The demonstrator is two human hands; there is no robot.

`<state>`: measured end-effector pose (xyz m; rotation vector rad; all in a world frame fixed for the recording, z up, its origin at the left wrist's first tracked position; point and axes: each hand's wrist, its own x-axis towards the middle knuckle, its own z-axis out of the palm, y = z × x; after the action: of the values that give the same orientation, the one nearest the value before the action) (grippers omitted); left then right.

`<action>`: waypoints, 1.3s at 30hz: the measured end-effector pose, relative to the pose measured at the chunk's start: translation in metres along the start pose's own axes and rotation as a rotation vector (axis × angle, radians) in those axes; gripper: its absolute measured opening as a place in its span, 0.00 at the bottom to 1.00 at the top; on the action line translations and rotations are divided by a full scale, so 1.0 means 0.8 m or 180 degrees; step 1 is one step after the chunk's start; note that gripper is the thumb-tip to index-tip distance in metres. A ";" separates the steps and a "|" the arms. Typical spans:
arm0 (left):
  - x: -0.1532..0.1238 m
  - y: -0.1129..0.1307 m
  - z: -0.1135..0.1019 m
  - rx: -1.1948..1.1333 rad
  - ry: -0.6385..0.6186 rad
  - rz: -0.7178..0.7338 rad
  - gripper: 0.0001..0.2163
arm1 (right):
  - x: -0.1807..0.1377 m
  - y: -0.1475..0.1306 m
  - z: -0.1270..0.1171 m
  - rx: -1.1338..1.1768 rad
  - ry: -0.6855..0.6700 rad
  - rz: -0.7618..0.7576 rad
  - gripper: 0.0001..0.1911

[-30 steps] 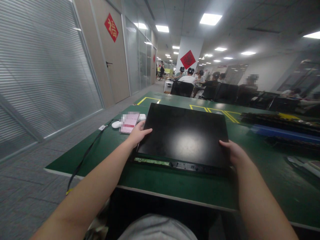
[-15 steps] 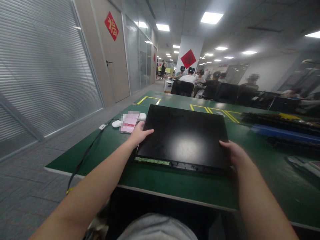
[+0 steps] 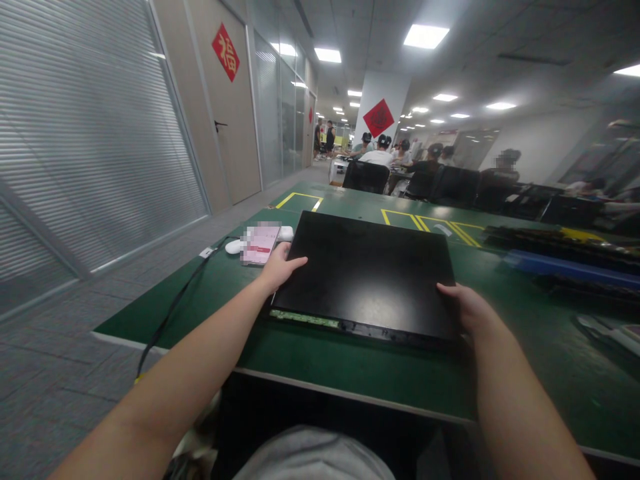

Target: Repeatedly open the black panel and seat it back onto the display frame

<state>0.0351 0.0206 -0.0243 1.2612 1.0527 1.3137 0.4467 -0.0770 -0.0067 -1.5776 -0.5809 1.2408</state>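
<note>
Right now, you have a black screen [image 3: 370,273] between your two hands, over the green table [image 3: 200,303], its broad dark side up with a pale glow of light on it. Your left hand [image 3: 278,268] grips its left edge, the thumb laid on top and the other fingers around the side. Your right hand [image 3: 466,305] grips the right edge, a little nearer to you, thumb tip on top, the remaining fingers mostly hidden. Whether the underside rests on the table all along, I cannot tell. Along the edge nearest you, between your wrists, runs a green circuit strip [image 3: 305,320], with a dark strip [image 3: 375,332] continuing from it towards your right hand. Just left of your left hand lies a phone [image 3: 263,251] with a pink display, and farther left of that hand a black cord [image 3: 173,317] crosses the table. Well to the right of your right hand lie a blue thing [image 3: 580,265] and some dark parts [image 3: 540,239]. Beyond both hands, yellow tape [image 3: 300,195] marks the table, and past it people [image 3: 379,155] sit near black chairs [image 3: 365,177]
</note>
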 end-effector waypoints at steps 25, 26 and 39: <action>-0.002 0.004 -0.003 0.0174 0.0126 0.0265 0.24 | 0.005 0.001 -0.005 0.0158 0.0014 -0.0234 0.18; -0.002 0.004 -0.003 0.0182 0.0126 0.0254 0.24 | 0.005 0.001 -0.004 0.0152 0.0014 -0.0226 0.19; 0.003 -0.004 -0.005 0.0328 0.0096 0.0348 0.22 | 0.003 0.000 -0.001 0.0109 0.0115 -0.0229 0.17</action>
<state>0.0313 0.0232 -0.0278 1.3967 1.0973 1.3794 0.4485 -0.0751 -0.0076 -1.5346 -0.5855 1.1604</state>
